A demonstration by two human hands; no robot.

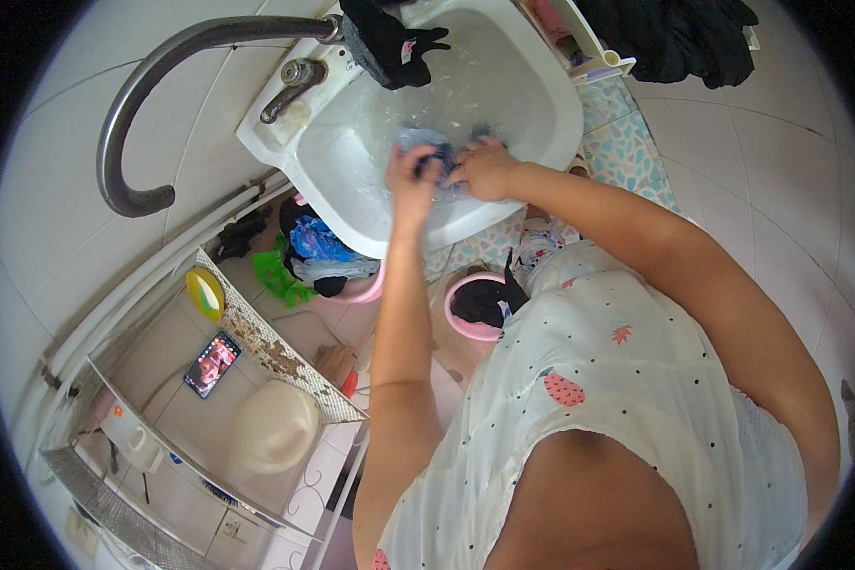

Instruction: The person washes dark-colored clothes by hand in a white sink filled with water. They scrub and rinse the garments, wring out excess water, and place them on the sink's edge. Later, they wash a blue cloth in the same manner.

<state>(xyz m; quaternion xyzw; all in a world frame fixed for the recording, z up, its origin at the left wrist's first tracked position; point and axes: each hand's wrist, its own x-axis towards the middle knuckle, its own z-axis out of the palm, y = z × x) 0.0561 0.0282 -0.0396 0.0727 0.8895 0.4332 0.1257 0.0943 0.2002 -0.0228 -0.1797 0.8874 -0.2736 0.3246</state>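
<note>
Both my hands are low in a white washbasin (335, 171) that holds water. My left hand (413, 178) grips a blurred blue and dark cloth (434, 153) near the basin's front edge. Against the right side of that cloth is my right hand (484, 171), its fingers bent down into the water; whether it grips the cloth too cannot be told. Another small dark patch shows just beyond its fingers. A black and grey cloth with a white tag (399, 53) lies over the basin's back rim by the tap's base.
A curved metal tap spout (125, 135) and a lever handle (292, 92) stand at the left. Below are a pink basin of clothes (367, 285) and a pink bucket with black cloth (470, 331). A rack (278, 356) and phone (212, 363) are lower left; black clothes (677, 43) hang upper right.
</note>
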